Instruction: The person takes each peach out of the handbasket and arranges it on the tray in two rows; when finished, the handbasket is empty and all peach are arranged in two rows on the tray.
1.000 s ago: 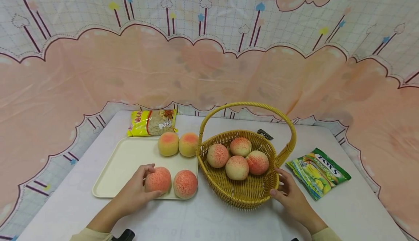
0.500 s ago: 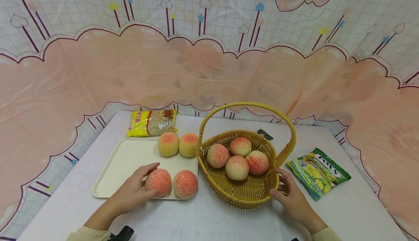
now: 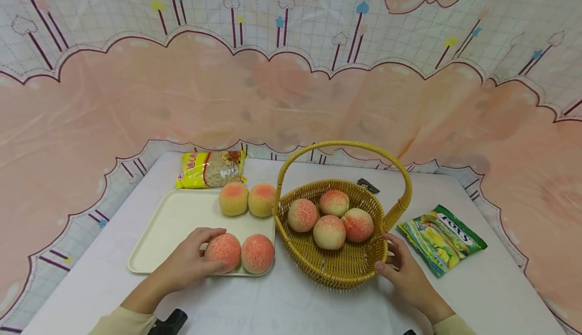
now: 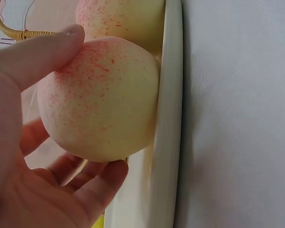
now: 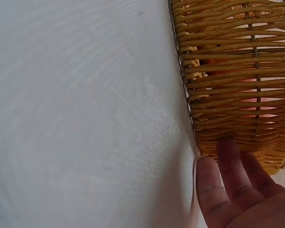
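In the head view my left hand (image 3: 191, 256) grips a pink-speckled peach (image 3: 224, 253) at the near edge of a cream tray (image 3: 177, 219). The left wrist view shows the thumb over the top of this peach and fingertips under its far side, right at the tray's wall (image 4: 168, 118). A second pink peach (image 3: 257, 253) lies close against it on the right. My right hand (image 3: 404, 277) holds the near right rim of a yellow wicker basket (image 3: 318, 272), thumb at the rim. In the right wrist view, fingertips (image 5: 228, 147) touch the woven outer wall.
Inside the basket lie several peaches (image 3: 329, 232), under a tall arched handle (image 3: 343, 144). Two yellow-orange peaches (image 3: 234, 199) sit at the tray's back right. A yellow food bag (image 3: 211, 169), a green FOX'S candy bag (image 3: 443, 240) and a small black packet (image 3: 368, 186) lie around.
My left hand has shifted slightly right with its peach, closing the gap to the second pink peach. My right hand and the basket have stayed in place.
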Motion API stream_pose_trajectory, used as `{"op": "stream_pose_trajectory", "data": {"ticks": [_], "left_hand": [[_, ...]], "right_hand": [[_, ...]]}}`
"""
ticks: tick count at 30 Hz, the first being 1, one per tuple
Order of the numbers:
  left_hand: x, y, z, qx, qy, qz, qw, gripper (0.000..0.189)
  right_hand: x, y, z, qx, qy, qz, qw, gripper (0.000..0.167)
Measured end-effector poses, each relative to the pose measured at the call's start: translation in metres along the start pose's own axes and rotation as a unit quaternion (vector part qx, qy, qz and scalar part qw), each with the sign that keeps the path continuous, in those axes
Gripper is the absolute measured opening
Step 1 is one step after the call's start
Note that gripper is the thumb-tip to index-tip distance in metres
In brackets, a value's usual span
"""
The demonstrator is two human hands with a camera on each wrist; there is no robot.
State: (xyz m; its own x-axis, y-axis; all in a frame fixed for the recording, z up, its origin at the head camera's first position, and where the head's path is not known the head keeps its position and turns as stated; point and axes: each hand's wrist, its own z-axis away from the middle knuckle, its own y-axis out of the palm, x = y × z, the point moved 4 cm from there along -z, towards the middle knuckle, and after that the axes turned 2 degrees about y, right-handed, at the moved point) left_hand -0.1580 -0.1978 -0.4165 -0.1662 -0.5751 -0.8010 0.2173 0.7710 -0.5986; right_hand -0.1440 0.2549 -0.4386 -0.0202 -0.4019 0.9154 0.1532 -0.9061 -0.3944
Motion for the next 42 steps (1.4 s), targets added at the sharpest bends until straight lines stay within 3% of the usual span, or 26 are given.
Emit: {"op": "stream_pose_trajectory", "data": {"ticks": [7, 10, 20, 24, 28, 35, 42], "left_hand": [[0.0, 0.0, -0.002, 0.015, -0.006, 0.011, 0.9998, 0.079], [-0.003, -0.001, -0.001, 0.016, 0.006, 0.013, 0.9998, 0.083], [-0.026, -0.017, 0.0, -0.057, 0.098, -0.031, 0.993, 0.072], [-0.046, -0.017, -0.002, -0.062, 0.131, -0.017, 0.9893, 0.07], [-0.065, -0.006, -0.009, -0.036, 0.155, 0.005, 0.9873, 0.067], [-0.097, 0.026, -0.031, 0.029, 0.184, 0.014, 0.9824, 0.069], [-0.117, 0.054, -0.052, 0.063, 0.19, 0.003, 0.9797, 0.07]], "right_hand": [[0.001, 0.0, -0.001, 0.0, 0.005, 0.002, 1.0, 0.064], [0.002, 0.0, -0.001, 0.001, 0.007, 0.002, 1.0, 0.064], [0.001, 0.0, -0.001, 0.0, 0.006, -0.001, 1.0, 0.064], [0.001, -0.001, -0.001, -0.002, 0.004, 0.0, 1.0, 0.064], [0.001, -0.001, 0.0, -0.002, 0.001, -0.002, 1.0, 0.064], [0.0, -0.001, 0.0, -0.002, -0.002, -0.004, 1.0, 0.064], [0.0, 0.0, 0.001, -0.003, -0.002, -0.002, 1.0, 0.063]]}}
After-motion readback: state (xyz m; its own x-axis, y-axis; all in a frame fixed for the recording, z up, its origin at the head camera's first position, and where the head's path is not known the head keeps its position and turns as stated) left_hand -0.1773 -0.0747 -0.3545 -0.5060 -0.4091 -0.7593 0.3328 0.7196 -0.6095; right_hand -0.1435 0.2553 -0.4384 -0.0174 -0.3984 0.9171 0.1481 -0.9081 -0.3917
